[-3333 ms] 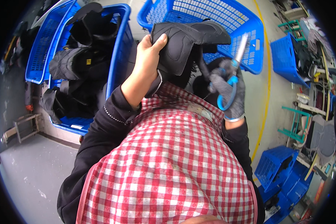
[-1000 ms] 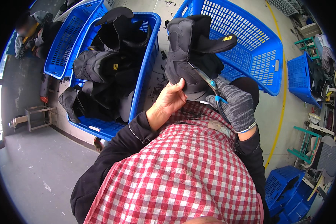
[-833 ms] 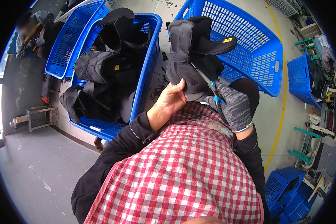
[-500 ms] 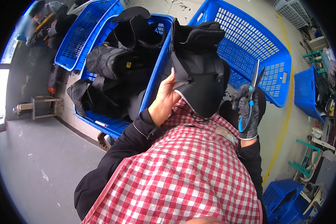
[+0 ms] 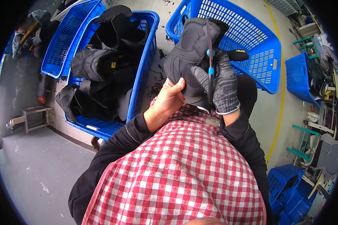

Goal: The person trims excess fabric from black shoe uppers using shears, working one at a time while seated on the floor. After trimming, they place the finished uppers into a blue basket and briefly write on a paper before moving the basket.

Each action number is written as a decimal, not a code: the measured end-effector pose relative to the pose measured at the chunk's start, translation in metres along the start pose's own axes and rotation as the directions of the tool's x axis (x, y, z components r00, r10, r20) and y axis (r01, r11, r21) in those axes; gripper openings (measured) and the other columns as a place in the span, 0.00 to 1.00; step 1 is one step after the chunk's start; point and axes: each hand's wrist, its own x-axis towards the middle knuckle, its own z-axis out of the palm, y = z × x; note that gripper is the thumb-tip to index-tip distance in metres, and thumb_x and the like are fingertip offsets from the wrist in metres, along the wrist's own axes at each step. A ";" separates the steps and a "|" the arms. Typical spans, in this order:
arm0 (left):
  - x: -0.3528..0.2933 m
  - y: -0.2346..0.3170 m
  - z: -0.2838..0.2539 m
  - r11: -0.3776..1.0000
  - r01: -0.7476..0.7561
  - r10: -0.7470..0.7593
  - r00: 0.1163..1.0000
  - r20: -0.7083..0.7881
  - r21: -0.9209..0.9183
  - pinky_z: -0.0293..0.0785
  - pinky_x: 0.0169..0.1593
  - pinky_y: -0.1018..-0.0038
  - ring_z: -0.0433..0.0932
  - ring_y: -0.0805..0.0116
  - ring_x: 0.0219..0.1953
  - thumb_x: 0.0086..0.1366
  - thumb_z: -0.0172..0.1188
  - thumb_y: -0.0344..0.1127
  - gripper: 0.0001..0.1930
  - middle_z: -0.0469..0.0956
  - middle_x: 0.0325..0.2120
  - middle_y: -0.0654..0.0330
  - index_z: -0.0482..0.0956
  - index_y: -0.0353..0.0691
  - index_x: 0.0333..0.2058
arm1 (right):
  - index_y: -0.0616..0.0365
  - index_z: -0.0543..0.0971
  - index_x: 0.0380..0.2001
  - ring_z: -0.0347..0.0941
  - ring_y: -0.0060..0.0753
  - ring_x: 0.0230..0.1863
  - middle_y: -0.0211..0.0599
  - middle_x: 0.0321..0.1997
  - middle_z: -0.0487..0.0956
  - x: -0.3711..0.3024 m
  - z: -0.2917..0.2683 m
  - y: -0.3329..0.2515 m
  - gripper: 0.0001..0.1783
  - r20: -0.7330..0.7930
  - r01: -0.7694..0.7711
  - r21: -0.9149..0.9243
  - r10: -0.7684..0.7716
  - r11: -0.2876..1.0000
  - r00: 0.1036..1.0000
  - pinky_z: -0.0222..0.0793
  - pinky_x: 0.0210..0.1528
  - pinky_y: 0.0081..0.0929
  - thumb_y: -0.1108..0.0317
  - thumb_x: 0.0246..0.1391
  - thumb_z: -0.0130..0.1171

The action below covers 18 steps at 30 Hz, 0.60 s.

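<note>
In front of my lap is a black, padded boot upper (image 5: 187, 56) with stitched panels. A loose tongue (image 5: 237, 55) with a small yellow label sticks out on its right. My bare left hand (image 5: 166, 100) pinches the lower left edge, thumb on top. Across the right side of the upper lies my right hand (image 5: 224, 80), in a grey knitted glove. It grips scissors (image 5: 210, 56) with blue and dark handles, blades pointing away from me and seen nearly edge-on. Some right fingers press against the upper; those behind it are hidden.
At left, a blue basket (image 5: 139, 88) holds several black uppers (image 5: 97, 63); another blue basket (image 5: 50, 62) stands beyond it. A blue basket (image 5: 263, 80) sits ahead on the right. Dark scraps (image 5: 161, 53) litter the floor. More baskets (image 5: 302, 75) line the right side.
The upper has been turned over and now shows its stitched, padded side. My right hand, with the scissors, has moved left from beside it onto it. My left hand has shifted its hold.
</note>
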 end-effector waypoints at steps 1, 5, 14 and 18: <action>0.000 -0.001 0.002 1.000 -0.021 0.021 1.000 0.004 -0.004 0.71 0.65 0.56 0.76 0.61 0.61 0.70 0.65 0.38 0.25 0.78 0.58 0.60 0.69 0.45 0.63 | 0.59 0.75 0.55 0.80 0.48 0.47 0.45 0.46 0.81 -0.002 0.001 0.002 0.32 -0.003 -0.025 0.046 0.026 0.999 1.000 0.76 0.50 0.36 0.65 0.49 0.77; 0.002 0.000 0.001 0.997 -0.079 0.079 0.997 -0.023 0.007 0.72 0.65 0.58 0.77 0.62 0.60 0.72 0.62 0.36 0.22 0.79 0.57 0.59 0.71 0.42 0.62 | 0.60 0.75 0.54 0.79 0.43 0.47 0.42 0.47 0.80 -0.009 0.004 0.014 0.29 -0.075 -0.012 0.107 0.020 0.994 0.997 0.75 0.51 0.34 0.67 0.50 0.75; 0.015 0.053 -0.045 0.933 -0.193 0.055 0.909 -0.412 -0.303 0.84 0.54 0.55 0.84 0.57 0.48 0.75 0.54 0.34 0.14 0.82 0.49 0.52 0.76 0.36 0.55 | 0.61 0.76 0.51 0.77 0.30 0.45 0.40 0.46 0.79 -0.033 -0.012 0.019 0.20 0.604 -0.521 0.797 0.392 -0.306 0.694 0.77 0.48 0.30 0.58 0.65 0.63; 0.012 0.063 -0.053 0.920 -0.237 0.089 0.902 -0.423 -0.311 0.83 0.55 0.55 0.85 0.57 0.46 0.74 0.58 0.33 0.14 0.83 0.47 0.52 0.77 0.35 0.54 | 0.59 0.80 0.48 0.81 0.34 0.44 0.37 0.44 0.82 -0.024 -0.011 0.016 0.16 0.630 -0.518 0.770 0.314 -0.373 0.710 0.78 0.45 0.28 0.66 0.60 0.69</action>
